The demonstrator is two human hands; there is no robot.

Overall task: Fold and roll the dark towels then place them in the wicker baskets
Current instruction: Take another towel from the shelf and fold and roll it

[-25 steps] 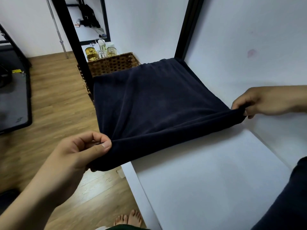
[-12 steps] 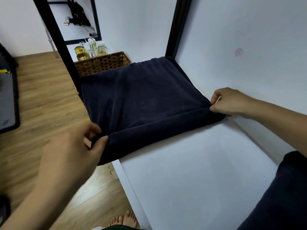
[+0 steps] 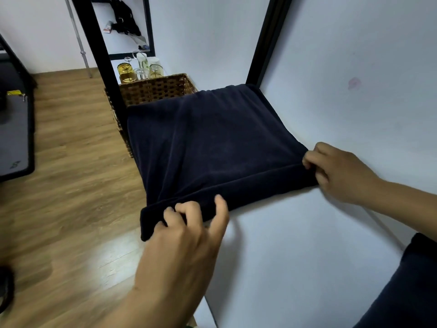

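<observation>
A dark navy towel [image 3: 212, 143] lies folded flat on the white shelf [image 3: 295, 245], its left side hanging over the shelf edge. Its near edge is turned over into a thick fold. My left hand [image 3: 189, 233] rests on the near left corner of that fold, fingers curled onto the cloth. My right hand [image 3: 335, 171] pinches the near right corner against the wall. A wicker basket [image 3: 153, 89] stands just behind the towel, partly hidden by a black post. Another dark towel [image 3: 406, 287] shows at the bottom right corner.
Black frame posts [image 3: 104, 67] rise at the left and at the back corner. A white wall [image 3: 354, 79] closes the right side. Glass jars [image 3: 139, 69] stand behind the basket. Wooden floor [image 3: 59, 162] lies to the left, with a dark mat [image 3: 14, 138].
Both hands lowered the lifted near edge onto the shelf and shifted inward. My left hand moved right along the fold; my right hand now pinches the right corner down.
</observation>
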